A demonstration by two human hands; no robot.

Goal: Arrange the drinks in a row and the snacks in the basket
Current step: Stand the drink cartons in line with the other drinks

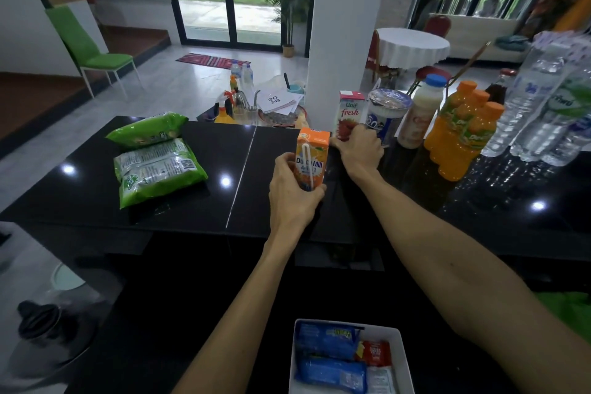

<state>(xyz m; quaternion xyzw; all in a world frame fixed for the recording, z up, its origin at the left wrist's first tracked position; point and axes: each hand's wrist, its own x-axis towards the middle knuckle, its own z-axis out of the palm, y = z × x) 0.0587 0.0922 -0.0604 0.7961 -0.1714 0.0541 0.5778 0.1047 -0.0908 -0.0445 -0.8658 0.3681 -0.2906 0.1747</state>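
Orange juice carton (311,158): held upright, long axis vertical, clasped in the left hand (292,192) above the bench (192,201). Drinks row lies up and right of this grip; nearest member, red juice carton (348,113), is grasped by the right hand (359,149), the nearer hand to the row.

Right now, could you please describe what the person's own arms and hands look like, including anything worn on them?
Both forearms are bare for as far as the view shows, with no sleeve. The left hand and the right hand wear no gloves, and no rings, watch or bracelets show on the fingers or wrists. There are no markings to see. A bit of bright green cloth shows at the lower right, perhaps clothing.
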